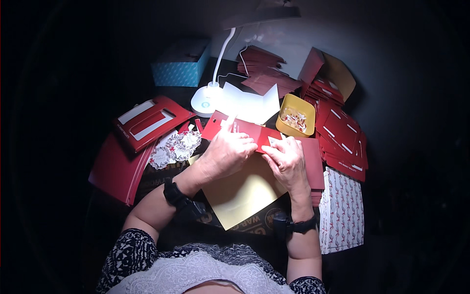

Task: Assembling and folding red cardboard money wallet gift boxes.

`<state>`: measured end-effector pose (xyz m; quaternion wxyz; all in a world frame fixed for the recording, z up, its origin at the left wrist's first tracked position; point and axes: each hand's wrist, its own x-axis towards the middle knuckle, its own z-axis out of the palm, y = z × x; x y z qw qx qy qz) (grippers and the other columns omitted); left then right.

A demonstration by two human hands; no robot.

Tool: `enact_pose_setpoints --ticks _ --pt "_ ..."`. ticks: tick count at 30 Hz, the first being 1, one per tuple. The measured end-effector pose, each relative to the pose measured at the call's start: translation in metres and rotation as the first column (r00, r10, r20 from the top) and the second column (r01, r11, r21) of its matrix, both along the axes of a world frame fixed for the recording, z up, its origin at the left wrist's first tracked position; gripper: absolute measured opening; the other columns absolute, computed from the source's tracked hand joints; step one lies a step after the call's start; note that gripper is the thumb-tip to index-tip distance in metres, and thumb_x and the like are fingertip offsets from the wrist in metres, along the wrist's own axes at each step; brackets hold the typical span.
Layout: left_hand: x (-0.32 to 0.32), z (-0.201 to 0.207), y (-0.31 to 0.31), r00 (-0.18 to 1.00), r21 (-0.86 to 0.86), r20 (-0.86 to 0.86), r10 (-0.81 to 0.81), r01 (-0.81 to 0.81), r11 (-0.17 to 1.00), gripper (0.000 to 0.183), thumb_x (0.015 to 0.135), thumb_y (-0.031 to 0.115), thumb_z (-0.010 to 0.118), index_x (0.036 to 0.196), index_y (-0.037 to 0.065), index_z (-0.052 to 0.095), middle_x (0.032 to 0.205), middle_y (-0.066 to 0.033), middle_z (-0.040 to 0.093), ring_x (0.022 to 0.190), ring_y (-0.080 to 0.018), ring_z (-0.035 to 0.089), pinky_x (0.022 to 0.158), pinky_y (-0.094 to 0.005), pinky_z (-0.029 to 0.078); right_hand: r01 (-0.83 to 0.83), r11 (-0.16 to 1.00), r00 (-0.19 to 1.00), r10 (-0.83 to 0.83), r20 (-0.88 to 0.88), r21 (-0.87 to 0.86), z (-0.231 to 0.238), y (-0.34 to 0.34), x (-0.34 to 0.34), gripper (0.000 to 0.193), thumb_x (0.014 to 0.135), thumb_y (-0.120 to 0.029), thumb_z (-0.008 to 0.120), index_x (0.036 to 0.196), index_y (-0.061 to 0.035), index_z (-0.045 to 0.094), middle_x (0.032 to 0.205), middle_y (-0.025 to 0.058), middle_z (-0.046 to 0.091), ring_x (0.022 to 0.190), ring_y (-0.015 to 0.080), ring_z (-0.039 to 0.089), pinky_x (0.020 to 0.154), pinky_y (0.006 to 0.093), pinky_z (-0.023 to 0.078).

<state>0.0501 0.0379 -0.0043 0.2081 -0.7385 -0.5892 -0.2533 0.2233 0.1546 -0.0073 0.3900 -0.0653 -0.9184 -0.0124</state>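
Note:
A long red printed card (249, 130) with a hole near its left end lies crosswise in front of me, with both hands on it. My left hand (227, 149) is closed at its lower edge, the index finger stretched up over the printed face and the other fingers curled. At the card's right part, my right hand (286, 159) pinches the edge between thumb and fingers. A small whitish patch shows beside those fingertips; what it is I cannot tell. Beneath my hands lies a pale yellow sheet (242, 196), partly hidden by them.
A lit white desk lamp (203, 100) stands behind an opened white folded sheet (249, 105). A yellow tub (296, 115) holds small bits. Red card stacks (340, 130) and patterned paper (342, 210) lie right; red packs (152, 122) and lacy cutouts (176, 149) left; a blue box (178, 68) behind.

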Motion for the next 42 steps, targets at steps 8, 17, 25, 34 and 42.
enact_pose_setpoints --ticks 8,17,25,34,42 --pt "-0.024 0.006 -0.019 0.989 -0.116 0.144 0.033 -0.016 0.993 0.034 0.074 0.019 0.078 0.105 0.009 0.069 0.103 -0.0031 0.070 0.111 -0.0204 0.061 0.112 -0.0667 0.012 0.032 0.999 0.999 -0.032 -0.023 0.017 -0.003 0.001 0.003 0.025 0.068 -0.009 0.078 0.092 -0.0113 0.070 0.083 0.0034 0.062 0.079 0.0221 0.056 0.073 0.0358 0.042" --pt "-0.038 0.011 -0.029 0.987 -0.102 0.160 0.029 -0.013 0.995 0.028 0.076 0.020 0.077 0.102 0.013 0.070 0.105 -0.0006 0.070 0.111 -0.0208 0.062 0.110 -0.0683 0.016 0.052 0.998 0.999 -0.051 -0.018 0.025 -0.006 0.001 -0.001 0.023 0.069 -0.009 0.078 0.091 -0.0100 0.070 0.081 0.0025 0.059 0.081 0.0227 0.056 0.075 0.0376 0.042" --pt "-0.035 0.007 -0.021 0.998 0.099 0.068 -0.003 -0.004 0.995 0.011 0.081 0.017 0.073 0.091 0.013 0.070 0.092 -0.0022 0.071 0.098 -0.0166 0.067 0.110 -0.0681 0.019 0.051 0.997 0.998 -0.049 -0.036 0.049 0.003 -0.009 -0.001 0.022 0.071 -0.010 0.076 0.093 -0.0093 0.070 0.081 0.0027 0.059 0.081 0.0230 0.056 0.075 0.0372 0.042" --pt "-0.004 0.002 -0.016 0.997 0.302 -0.079 -0.020 0.043 0.952 0.012 0.072 0.011 0.060 0.081 0.004 0.066 0.087 -0.0059 0.067 0.091 -0.0180 0.067 0.111 -0.0669 0.022 -0.075 0.990 0.993 0.085 -0.086 0.115 0.006 -0.017 -0.013 0.019 0.072 -0.006 0.071 0.091 -0.0044 0.068 0.078 0.0047 0.058 0.077 0.0222 0.056 0.077 0.0354 0.043" --pt "-0.018 0.007 -0.020 0.999 0.230 -0.048 0.024 -0.012 0.973 0.009 0.077 0.008 0.065 0.085 0.007 0.069 0.091 -0.0044 0.070 0.093 -0.0176 0.068 0.113 -0.0661 0.015 -0.019 0.997 0.996 0.026 -0.086 0.079 0.001 -0.008 -0.011 0.023 0.071 -0.011 0.073 0.092 -0.0045 0.069 0.083 0.0065 0.063 0.084 0.0247 0.059 0.080 0.0382 0.046"
